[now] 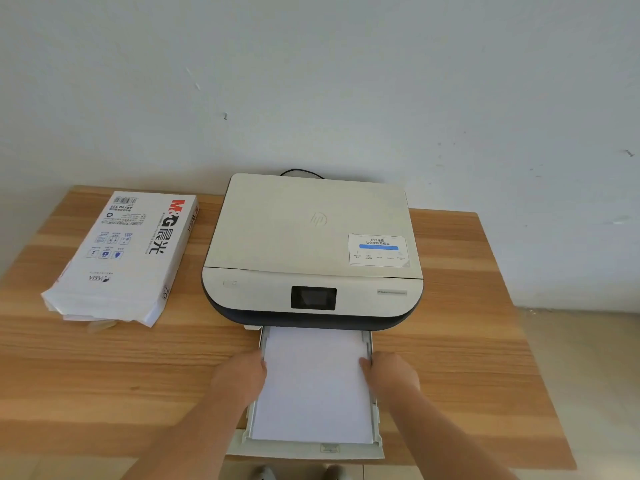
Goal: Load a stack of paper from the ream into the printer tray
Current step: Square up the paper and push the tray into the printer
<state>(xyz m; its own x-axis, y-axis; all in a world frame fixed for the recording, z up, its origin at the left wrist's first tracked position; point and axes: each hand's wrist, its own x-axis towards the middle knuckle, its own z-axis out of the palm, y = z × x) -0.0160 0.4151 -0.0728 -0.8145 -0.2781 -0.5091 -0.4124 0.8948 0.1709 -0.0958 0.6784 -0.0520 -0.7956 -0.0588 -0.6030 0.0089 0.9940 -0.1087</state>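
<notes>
A white and dark printer (311, 244) stands on the wooden table against the wall. Its paper tray (311, 450) is pulled out toward me, past the table's front edge. A stack of white paper (313, 386) lies flat inside the tray. My left hand (239, 377) rests on the stack's left edge and my right hand (391, 374) on its right edge, fingers curled at the tray's sides. The opened ream (128, 251), a white wrapper with red and black print, lies to the left of the printer, its torn end facing me.
The wooden table (104, 375) ends on the right near the printer, with floor (588, 358) beyond. A black cable (301, 172) runs behind the printer along the white wall. Shoes show below the tray at the bottom edge.
</notes>
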